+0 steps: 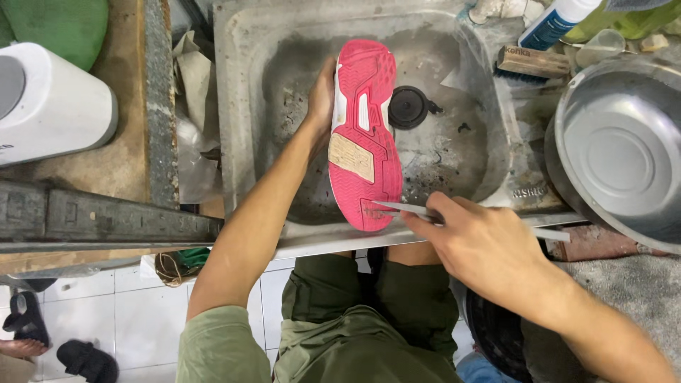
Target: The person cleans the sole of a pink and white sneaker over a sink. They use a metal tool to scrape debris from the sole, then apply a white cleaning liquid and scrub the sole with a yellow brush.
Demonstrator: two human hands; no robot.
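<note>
A pink shoe (pixel 369 106) is held sole-up over a worn metal sink (pixel 241 85), toe away from me. Its sole has white strips and a tan patch in the middle. My left hand (pixel 320 99) grips the shoe along its left side near the toe. My right hand (pixel 482 245) holds a thin flat metal blade (pixel 397 207), whose tip touches the sole at the heel end. The blade's other end sticks out to the right of my hand.
The sink has a black drain plug (pixel 408 106). A wooden scrub brush (pixel 532 62) and a bottle (pixel 557 21) lie at its far right rim. A large steel basin (pixel 624 152) stands at right, a white appliance (pixel 50 103) at left. Black sandals (pixel 85 358) lie on the tiled floor.
</note>
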